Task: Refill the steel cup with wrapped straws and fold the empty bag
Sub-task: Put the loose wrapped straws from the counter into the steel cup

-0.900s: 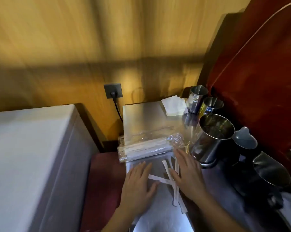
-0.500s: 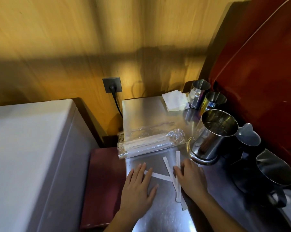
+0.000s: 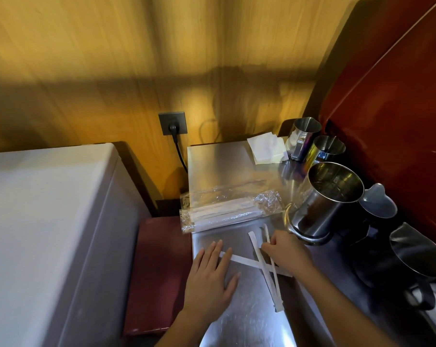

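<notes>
Three paper-wrapped straws (image 3: pixel 260 262) lie crossed on the steel counter (image 3: pixel 224 166). My left hand (image 3: pixel 210 278) rests flat, fingers apart, its fingertips on the left end of one straw. My right hand (image 3: pixel 285 250) has its fingers curled and pinching the two more upright straws near their top ends. A clear plastic bag (image 3: pixel 227 211) with several wrapped straws inside lies across the counter just beyond. The large steel cup (image 3: pixel 323 200) stands right of the bag, tilted, and looks empty.
Two smaller steel pitchers (image 3: pixel 314 144) and folded white napkins (image 3: pixel 265 147) sit at the back. Dark pitchers (image 3: pixel 412 261) stand along the right by a red machine panel (image 3: pixel 392 96). A white appliance (image 3: pixel 36 234) fills the left; a wall socket (image 3: pixel 173 123) is behind.
My right hand went from lying flat over the straws to curling and pinching two of them. The left hand stayed flat on the counter. The view shifted down a little.
</notes>
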Available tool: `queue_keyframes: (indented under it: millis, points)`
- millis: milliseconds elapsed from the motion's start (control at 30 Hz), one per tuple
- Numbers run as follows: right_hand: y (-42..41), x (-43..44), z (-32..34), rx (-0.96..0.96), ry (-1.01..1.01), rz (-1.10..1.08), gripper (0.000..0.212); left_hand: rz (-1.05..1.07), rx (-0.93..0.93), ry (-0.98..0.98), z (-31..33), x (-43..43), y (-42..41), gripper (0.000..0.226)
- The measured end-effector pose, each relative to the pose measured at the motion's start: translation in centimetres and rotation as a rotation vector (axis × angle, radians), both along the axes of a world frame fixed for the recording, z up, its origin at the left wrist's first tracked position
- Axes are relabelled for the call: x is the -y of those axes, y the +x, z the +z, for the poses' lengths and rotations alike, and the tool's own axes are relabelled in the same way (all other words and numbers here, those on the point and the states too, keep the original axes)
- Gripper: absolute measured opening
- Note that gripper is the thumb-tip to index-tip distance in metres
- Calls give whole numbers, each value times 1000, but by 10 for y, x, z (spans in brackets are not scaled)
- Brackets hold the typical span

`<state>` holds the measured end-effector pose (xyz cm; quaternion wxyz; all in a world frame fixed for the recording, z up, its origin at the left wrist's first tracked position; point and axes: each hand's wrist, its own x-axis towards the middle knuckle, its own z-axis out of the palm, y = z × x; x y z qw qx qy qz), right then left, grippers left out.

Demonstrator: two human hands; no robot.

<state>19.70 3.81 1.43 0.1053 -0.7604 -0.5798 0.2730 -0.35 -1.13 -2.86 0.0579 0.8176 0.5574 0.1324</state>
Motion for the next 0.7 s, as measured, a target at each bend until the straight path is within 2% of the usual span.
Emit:
queue_keyframes:
  millis: [167,367,700]
  points:
    - [-3,3,-2,1,-64,121,23,-9,16,-1,-2,0,0,50]
    - [-10,4,-7,109,-73,210,28,-9,24,-21,-3,0,-1,50]
    - [-11,1,2,125,-59,178,16,-3,25,-45,-2,0,-1,50]
